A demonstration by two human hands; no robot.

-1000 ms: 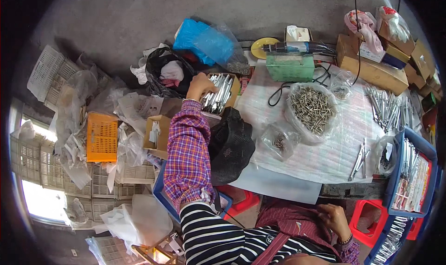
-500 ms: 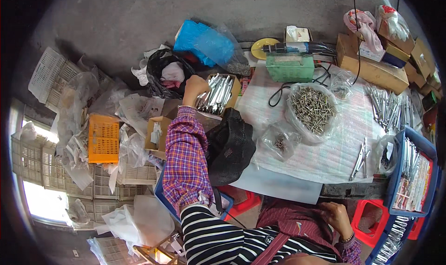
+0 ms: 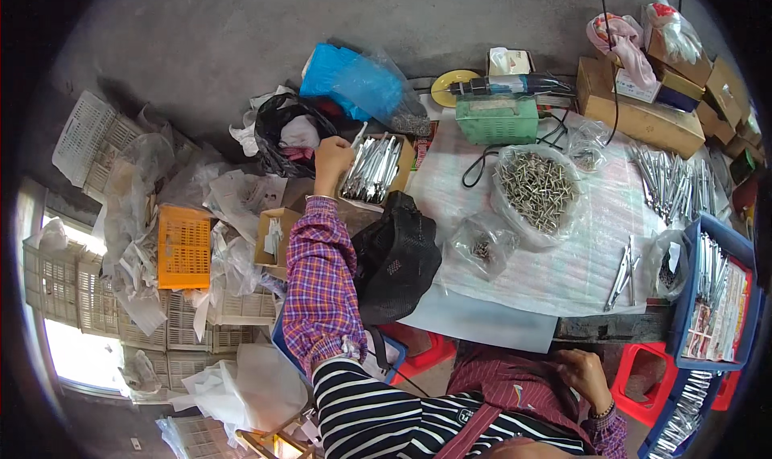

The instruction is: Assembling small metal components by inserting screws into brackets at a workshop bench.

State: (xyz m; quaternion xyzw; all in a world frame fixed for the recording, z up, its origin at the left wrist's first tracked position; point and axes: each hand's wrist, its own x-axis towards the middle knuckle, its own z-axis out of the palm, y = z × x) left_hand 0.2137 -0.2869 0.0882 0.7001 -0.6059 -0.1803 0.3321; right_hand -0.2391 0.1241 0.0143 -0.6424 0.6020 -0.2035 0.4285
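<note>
My left hand (image 3: 332, 161) is closed on a slim silvery metal strip (image 3: 359, 134), whose end sticks up past the fingers. It is at the left edge of an open carton (image 3: 405, 168) packed with similar metal strips (image 3: 375, 168). A black mesh bag or cap (image 3: 400, 258) lies beside my left sleeve. My right hand (image 3: 587, 378) rests low against the dark red apron (image 3: 498, 378), near the table's front edge. Its fingers are curled, and whatever they may hold is hidden.
A bag of screws (image 3: 537, 187) and a smaller bag (image 3: 482, 246) lie on the table's white sheet (image 3: 555, 270). Behind them is a green box (image 3: 497, 121) with a power tool (image 3: 511, 84). A blue bin (image 3: 683, 342) of metal strips stands right; an orange crate (image 3: 183, 250) stands left.
My left hand has drawn slightly left and down from the carton, and a metal strip now shows raised in its fingers. My right hand stays where it was.
</note>
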